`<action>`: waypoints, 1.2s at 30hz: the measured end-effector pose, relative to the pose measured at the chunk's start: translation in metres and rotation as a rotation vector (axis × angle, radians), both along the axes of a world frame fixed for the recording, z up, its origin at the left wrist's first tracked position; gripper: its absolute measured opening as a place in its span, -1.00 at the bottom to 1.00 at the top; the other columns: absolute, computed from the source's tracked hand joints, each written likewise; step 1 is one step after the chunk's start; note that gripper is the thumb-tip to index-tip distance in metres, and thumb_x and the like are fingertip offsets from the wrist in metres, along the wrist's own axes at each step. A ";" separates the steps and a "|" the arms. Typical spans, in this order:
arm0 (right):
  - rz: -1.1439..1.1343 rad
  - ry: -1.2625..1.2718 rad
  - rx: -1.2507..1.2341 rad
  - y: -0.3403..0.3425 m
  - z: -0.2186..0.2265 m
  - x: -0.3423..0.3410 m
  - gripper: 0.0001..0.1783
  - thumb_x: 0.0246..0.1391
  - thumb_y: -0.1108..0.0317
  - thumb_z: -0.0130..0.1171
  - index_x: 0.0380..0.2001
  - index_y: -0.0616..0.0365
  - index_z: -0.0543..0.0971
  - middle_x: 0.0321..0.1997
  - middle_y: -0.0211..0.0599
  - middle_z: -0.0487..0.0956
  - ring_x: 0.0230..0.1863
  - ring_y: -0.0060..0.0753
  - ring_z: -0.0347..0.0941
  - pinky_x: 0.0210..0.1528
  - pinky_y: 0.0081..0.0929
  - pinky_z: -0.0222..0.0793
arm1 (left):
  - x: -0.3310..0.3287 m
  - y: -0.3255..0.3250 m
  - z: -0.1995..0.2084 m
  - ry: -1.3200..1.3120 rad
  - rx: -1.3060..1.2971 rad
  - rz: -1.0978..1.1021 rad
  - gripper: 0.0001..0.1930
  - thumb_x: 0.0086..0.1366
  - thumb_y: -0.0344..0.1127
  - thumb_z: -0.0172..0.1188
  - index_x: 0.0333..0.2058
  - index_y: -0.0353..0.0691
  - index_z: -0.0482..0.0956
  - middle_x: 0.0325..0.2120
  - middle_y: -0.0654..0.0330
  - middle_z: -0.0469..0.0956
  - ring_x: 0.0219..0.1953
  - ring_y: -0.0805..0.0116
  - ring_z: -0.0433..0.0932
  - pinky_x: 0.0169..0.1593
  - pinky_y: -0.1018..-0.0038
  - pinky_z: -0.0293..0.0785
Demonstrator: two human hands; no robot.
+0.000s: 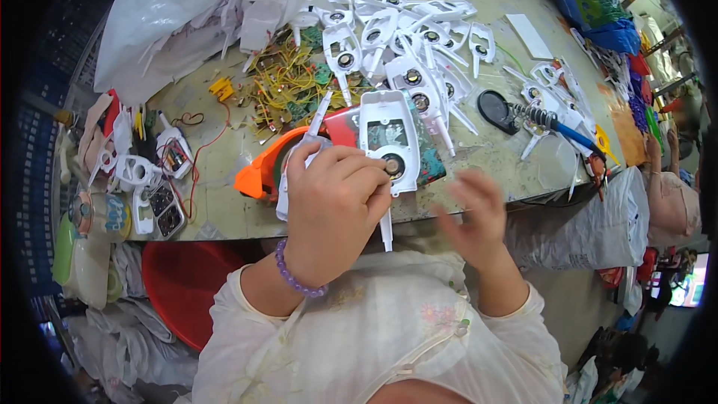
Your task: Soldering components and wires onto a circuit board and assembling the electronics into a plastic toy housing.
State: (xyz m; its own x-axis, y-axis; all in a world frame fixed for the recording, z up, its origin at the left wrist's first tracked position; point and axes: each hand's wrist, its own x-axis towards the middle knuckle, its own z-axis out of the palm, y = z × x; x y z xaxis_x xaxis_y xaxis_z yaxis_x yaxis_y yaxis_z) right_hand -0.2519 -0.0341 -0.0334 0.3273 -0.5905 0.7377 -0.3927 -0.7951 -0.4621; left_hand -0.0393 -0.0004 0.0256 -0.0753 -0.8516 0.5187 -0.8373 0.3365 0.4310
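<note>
Fingers of left hand (333, 202) around one white housing (389, 138)

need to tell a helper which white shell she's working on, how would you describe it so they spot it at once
Start at the pile of white plastic shells at the far middle of the table, then come to the near edge. The white shell there is gripped by the left hand. Unlike the piled ones, it is held up, alone.

A small assembly workshop: worktable (224, 202) heaped with white plastic housings (404, 37), wire bundles (288, 86), soldering iron (557, 126).
</note>
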 end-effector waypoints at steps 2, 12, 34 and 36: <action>0.158 0.297 -0.164 0.001 0.010 0.013 -0.61 -0.21 0.52 0.29 -0.19 0.03 0.60 -0.08 -0.27 0.48 -0.36 -0.45 0.43 -0.39 -0.58 0.36 | 0.002 0.001 -0.001 0.005 0.007 -0.008 -0.94 -0.03 -0.39 0.28 -0.52 -0.13 0.59 -0.43 0.37 0.60 -0.23 0.38 0.51 0.06 0.21 0.19; 0.413 0.379 -0.586 -0.020 0.050 0.049 -0.75 -0.20 0.37 0.21 -0.34 0.12 0.57 -0.21 -0.34 0.55 -0.40 -0.52 0.44 -0.54 -0.70 0.29 | 0.046 0.028 -0.008 0.239 -0.183 -0.175 -0.78 0.00 -0.26 0.37 -0.38 -0.15 0.58 -0.42 0.27 0.55 -0.32 0.26 0.52 -0.21 0.36 0.36; 0.536 0.368 0.606 -0.088 0.129 0.163 -0.82 0.12 0.31 0.12 -0.31 0.20 0.53 -0.55 -0.47 0.47 -0.57 -0.65 0.33 -0.53 -0.60 0.25 | 0.085 0.022 -0.010 1.148 0.278 0.004 -0.84 0.19 -0.52 0.15 -0.23 -0.36 0.57 -0.46 0.31 0.56 -0.38 0.62 0.51 -0.28 0.69 0.42; 0.545 0.308 0.975 -0.104 0.114 0.170 -0.78 0.14 0.27 0.12 -0.33 0.24 0.52 -0.55 -0.51 0.45 -0.55 -0.71 0.30 -0.50 -0.66 0.23 | 0.090 0.016 -0.010 1.105 0.391 0.050 -0.84 0.19 -0.51 0.16 -0.23 -0.36 0.58 -0.44 0.29 0.57 -0.38 0.61 0.51 -0.30 0.68 0.42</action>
